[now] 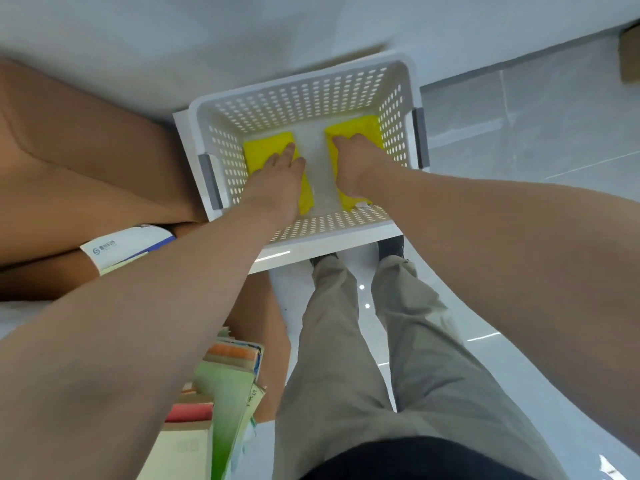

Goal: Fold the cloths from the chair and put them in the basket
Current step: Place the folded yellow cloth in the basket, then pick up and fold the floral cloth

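In the white perforated basket (304, 98), the left hand (277, 174) presses flat, fingers straight, on the 9 o'clock yellow cloth (259, 147). The right hand (353, 161) covers the 3 o'clock yellow cloth (360, 124), its grip unclear.

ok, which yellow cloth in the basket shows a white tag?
The right cloth, under the right hand: a white tag pokes out at its near corner. The left cloth shows none.

Home living space, tan chair (86, 150), stacked books (221, 382), glossy floor tiles (519, 133)

White booklet (128, 245): blue logo, adjoining characters too blurred to read.
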